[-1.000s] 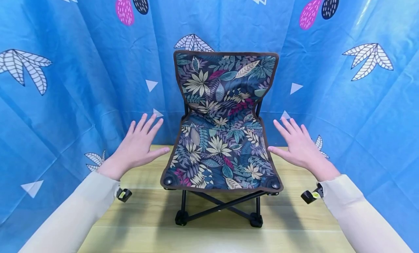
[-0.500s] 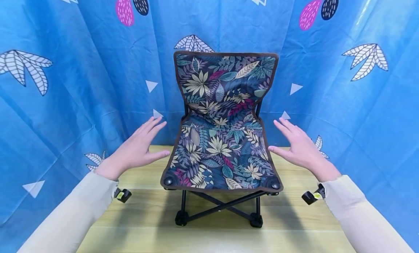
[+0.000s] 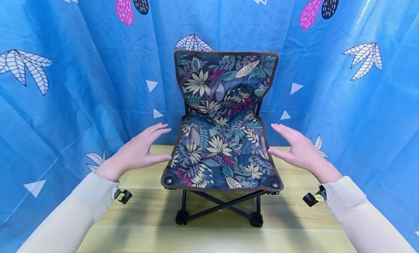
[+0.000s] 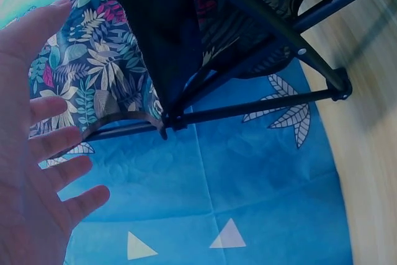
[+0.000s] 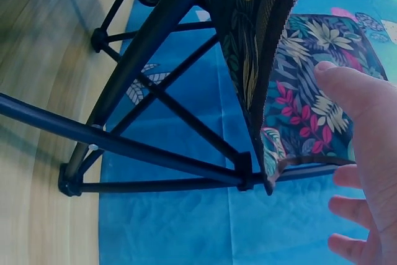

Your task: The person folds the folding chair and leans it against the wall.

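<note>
1. Check your left hand (image 3: 134, 153) and right hand (image 3: 299, 153): fingers extended and released, grasping nothing. Each thumb tip lies at or just beside its side of the seat; contact cannot be confirmed.
2. Note the change: over the last second your fingers have drawn together, and their tips have dropped and turned inward toward the seat.
3. Interpret this as a two-sided alignment on the chair, short of any grip (judgement).
4. Locate the folding chair (image 3: 219, 151): upright and unfolded on the wood-grain surface (image 3: 311, 216), between its left and right edges, backrest toward the far edge. Its position is unchanged, so nothing has been lifted or folded in this interval.
5. Identify the blue curtain (image 3: 98, 64) behind the chair, beyond the far edge.
</note>
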Motion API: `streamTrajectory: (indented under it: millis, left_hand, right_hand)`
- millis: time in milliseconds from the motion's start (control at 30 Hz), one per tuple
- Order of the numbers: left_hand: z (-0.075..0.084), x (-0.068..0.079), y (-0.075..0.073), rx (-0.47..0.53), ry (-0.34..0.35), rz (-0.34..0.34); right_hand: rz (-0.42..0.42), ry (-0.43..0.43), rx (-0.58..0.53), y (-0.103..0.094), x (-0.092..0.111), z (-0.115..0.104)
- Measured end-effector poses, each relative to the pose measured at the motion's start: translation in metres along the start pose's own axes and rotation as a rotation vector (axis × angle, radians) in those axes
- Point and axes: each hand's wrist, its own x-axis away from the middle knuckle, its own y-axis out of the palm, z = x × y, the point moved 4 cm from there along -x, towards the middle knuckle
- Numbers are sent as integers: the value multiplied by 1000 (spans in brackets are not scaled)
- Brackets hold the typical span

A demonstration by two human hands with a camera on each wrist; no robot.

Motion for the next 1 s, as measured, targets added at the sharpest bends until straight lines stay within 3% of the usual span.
streamTrajectory:
  millis: [467, 1000]
  left_hand:
    - [17, 0, -3, 67, 40, -3]
    - [28, 3, -2, 90, 148, 24]
  right_hand:
    - [88, -121, -47, -5, 2, -14]
    - [131, -250, -57, -6, 7, -31]
